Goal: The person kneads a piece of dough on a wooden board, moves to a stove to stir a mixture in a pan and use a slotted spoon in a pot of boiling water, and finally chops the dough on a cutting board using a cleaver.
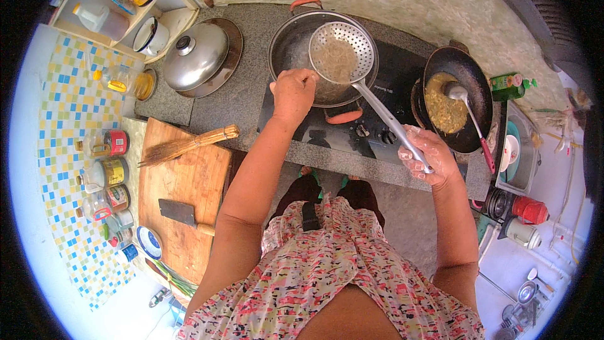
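My right hand (429,155), smeared with something white, grips the handle end of a metal perforated skimmer (365,52). The skimmer's bowl is over the right side of a two-handled pan (276,59) on the stove. A pale brown, wet-looking mass shows in the bowl; I cannot tell what it is. My left hand (295,92) is above the pan's near left rim, close to the skimmer. Its fingers are bunched together, and whether anything is pinched between them is hidden.
Right of the pan, a dark wok (476,89) holds yellowish food and a red-handled ladle (475,125). A domed lid (203,61) lies at left. A wooden cutting board (174,184) bears a cleaver (177,211) and a straw brush (184,146). A sink (526,165) is at far right.
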Motion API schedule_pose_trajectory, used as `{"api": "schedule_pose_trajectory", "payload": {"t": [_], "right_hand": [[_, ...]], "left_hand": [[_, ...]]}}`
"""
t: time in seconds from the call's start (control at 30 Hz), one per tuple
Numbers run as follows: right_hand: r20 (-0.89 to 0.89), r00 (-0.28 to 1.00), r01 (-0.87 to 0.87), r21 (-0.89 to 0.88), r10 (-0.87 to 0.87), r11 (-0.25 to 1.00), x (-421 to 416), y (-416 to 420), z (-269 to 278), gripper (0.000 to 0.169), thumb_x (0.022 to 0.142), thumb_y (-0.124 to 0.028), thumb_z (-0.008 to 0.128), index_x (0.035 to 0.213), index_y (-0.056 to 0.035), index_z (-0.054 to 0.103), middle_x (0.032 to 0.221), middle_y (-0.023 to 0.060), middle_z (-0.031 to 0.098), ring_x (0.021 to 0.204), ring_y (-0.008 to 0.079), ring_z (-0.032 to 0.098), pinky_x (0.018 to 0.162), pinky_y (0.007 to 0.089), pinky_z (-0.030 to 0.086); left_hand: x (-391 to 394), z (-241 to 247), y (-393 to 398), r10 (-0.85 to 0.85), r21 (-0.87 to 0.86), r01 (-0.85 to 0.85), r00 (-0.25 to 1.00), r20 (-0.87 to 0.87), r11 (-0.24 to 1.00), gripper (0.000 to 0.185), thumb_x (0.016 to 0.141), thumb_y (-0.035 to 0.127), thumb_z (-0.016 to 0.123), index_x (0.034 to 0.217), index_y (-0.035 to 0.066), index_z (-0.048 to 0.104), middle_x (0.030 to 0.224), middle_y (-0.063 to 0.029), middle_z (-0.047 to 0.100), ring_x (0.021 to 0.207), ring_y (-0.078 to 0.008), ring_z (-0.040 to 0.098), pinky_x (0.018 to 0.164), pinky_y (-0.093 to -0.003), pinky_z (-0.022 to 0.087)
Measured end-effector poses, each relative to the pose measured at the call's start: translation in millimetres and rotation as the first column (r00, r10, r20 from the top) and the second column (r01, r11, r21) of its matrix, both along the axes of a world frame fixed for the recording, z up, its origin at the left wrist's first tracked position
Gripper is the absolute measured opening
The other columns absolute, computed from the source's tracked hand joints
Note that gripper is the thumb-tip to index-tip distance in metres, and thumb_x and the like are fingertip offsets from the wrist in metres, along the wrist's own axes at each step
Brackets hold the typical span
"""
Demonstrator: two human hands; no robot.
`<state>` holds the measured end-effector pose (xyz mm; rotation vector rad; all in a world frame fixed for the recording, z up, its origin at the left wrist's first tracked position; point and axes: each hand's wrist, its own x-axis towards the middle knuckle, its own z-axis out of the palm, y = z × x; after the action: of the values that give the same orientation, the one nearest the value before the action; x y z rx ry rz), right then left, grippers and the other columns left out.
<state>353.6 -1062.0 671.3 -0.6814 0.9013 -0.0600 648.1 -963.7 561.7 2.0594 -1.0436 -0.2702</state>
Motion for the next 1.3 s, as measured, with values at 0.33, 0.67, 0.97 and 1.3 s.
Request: {"api": "schedule_pose_trajectory", "payload": {"t": [0.33,0.67,0.97,1.3], "right_hand": [[0.011,1.000,-0.011,0.010,0.011,1.000,-1,0,-1,0.040,0.093,-0.026,0.056,0.127,-0.0066,0.046,0.069,0.0036,0.052,0.045,0.0052,0.041,0.034,0.0192,0.029],[-0.398,0.910,-0.344,-0.574,0.114,0.743,13,8,1,0.039,0.094,-0.018,0.052,0.130,-0.0040,0.047,0.073,0.0089,0.059,0.049,0.0179,0.054,0.046,0.0298,0.043],[-0.609,0.793,-0.599,-0.787,0.031,-0.145,15,13,-6,0.045,0.087,-0.013,0.058,0.130,-0.0053,0.047,0.084,0.0250,0.061,0.075,0.0415,0.061,0.070,0.0482,0.047],[-0.617,0.748,-0.663,-0.685,-0.243,-0.303,53,-5,-43,0.049,0.088,-0.014,0.057,0.134,-0.0031,0.042,0.082,0.0234,0.061,0.071,0.0394,0.061,0.063,0.0468,0.050]], "left_hand": [[6,3,0,0.004,-0.009,-0.003,0.995,0.103,1.000,0.012,0.082,0.018,0.059,0.079,0.014,0.070,0.085,-0.0048,0.066,0.088,-0.0271,0.057,0.075,-0.0410,0.037],[5,16,4,0.008,-0.007,-0.005,0.890,0.455,1.000,0.006,0.076,0.014,0.066,0.080,0.014,0.069,0.090,-0.0010,0.063,0.089,-0.0248,0.054,0.076,-0.0406,0.034],[11,7,28,0.037,-0.079,-0.009,0.931,0.362,0.997,0.016,0.072,0.012,0.069,0.087,0.016,0.071,0.104,-0.0015,0.063,0.099,-0.0242,0.056,0.082,-0.0404,0.037],[12,4,44,0.079,-0.125,-0.034,0.925,0.372,0.992,0.013,0.075,0.010,0.067,0.087,0.014,0.071,0.102,-0.0021,0.063,0.099,-0.0248,0.054,0.085,-0.0403,0.036]]}}
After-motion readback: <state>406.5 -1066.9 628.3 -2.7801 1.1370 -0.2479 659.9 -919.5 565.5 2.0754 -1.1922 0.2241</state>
